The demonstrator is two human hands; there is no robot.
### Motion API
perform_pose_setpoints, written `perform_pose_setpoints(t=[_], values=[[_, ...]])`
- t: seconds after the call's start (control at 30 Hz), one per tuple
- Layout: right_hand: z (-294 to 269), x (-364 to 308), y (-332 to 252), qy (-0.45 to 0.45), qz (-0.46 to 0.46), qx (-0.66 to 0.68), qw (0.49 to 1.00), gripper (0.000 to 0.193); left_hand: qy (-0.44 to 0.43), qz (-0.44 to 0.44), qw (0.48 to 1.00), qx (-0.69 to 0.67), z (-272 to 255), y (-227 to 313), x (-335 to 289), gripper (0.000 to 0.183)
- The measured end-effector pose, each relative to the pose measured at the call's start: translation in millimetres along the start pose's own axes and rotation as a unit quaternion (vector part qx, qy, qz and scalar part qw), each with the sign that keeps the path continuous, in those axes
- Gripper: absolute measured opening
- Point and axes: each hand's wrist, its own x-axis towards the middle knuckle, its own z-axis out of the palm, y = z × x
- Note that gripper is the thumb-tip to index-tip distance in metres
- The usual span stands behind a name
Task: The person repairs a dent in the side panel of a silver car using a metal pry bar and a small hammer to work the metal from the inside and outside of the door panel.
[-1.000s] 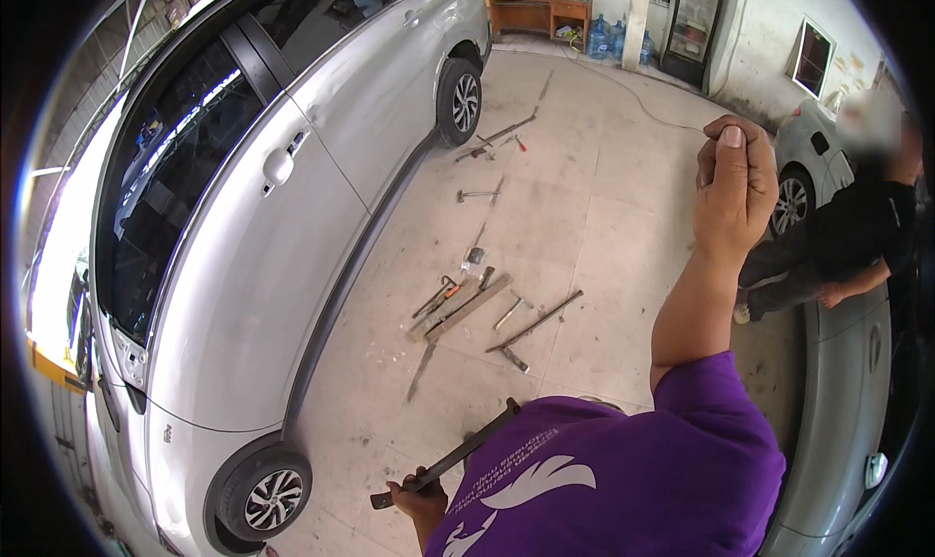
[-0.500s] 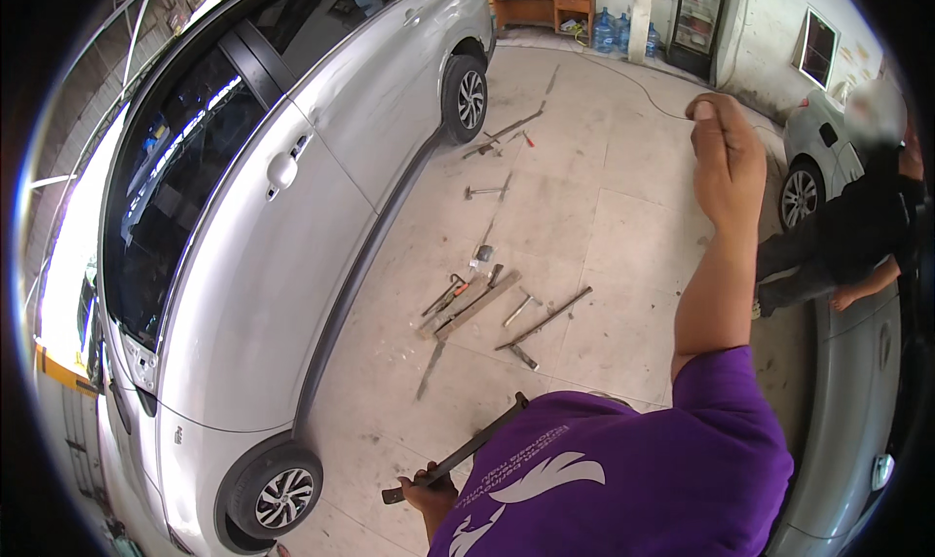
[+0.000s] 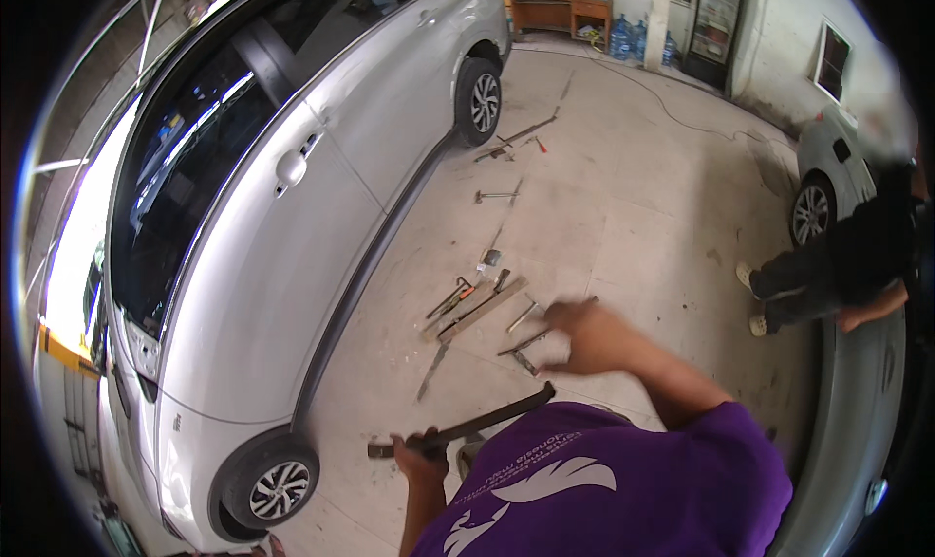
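My left hand (image 3: 426,450) is closed around a long, flat, dark bar (image 3: 497,416), slightly curved, near its left end. The bar slants across the front of my purple shirt, its far end rising to the right. My right hand (image 3: 591,338) is blurred by motion, its thumb and fingers apart and nothing visible between them. It hangs over the tools on the floor and hides part of them. Under and beside it are a hammer (image 3: 523,317) and a dark rod (image 3: 526,344). A wooden plank (image 3: 484,307) lies left of these, with several hand tools alongside.
A silver car (image 3: 292,265) with a dented side stands along the left. More tools, including a hammer (image 3: 497,197), lie farther off. At the right a person in dark clothes (image 3: 838,255) stands by another car (image 3: 857,411). A desk (image 3: 560,12) and blue water bottles (image 3: 623,39) stand at the back.
My right hand has come down from its raised place and swung left over the tools. The bar in my left hand has turned closer to level.
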Motion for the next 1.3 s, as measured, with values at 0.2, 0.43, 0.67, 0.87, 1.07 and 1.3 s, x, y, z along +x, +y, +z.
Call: perform_pose_setpoints(t=[0.2,0.43,0.67,0.87,1.07,1.3], values=[[93.3,-13.1,-20.7,-0.308,0.123,0.042,0.943,0.058,-0.199,-0.041,0.973,0.111,88.9,16.7,2.4,0.055],[90.5,-53.3,-15.8,-0.18,0.226,0.143,0.947,0.04,-0.338,0.151,0.895,0.25,172.1,58.2,9.1,0.077],[101.2,-111.9,4.8,-0.112,0.347,0.216,0.906,0.044,-0.5,0.422,0.551,0.518,298.7,85.8,-94.3,0.08],[133.2,-126.3,20.7,-0.024,0.312,0.213,0.926,0.043,-0.625,0.61,-0.118,0.473,350.7,37.6,-247.3,0.078],[115.2,-125.4,4.0,-0.058,0.363,0.222,0.903,0.045,-0.55,0.696,-0.149,0.437,391.7,80.6,-286.0,0.09],[120.0,-134.5,22.0,-0.037,0.42,0.239,0.875,0.051,-0.398,0.747,0.338,0.411,411.3,169.3,-112.8,0.091]])
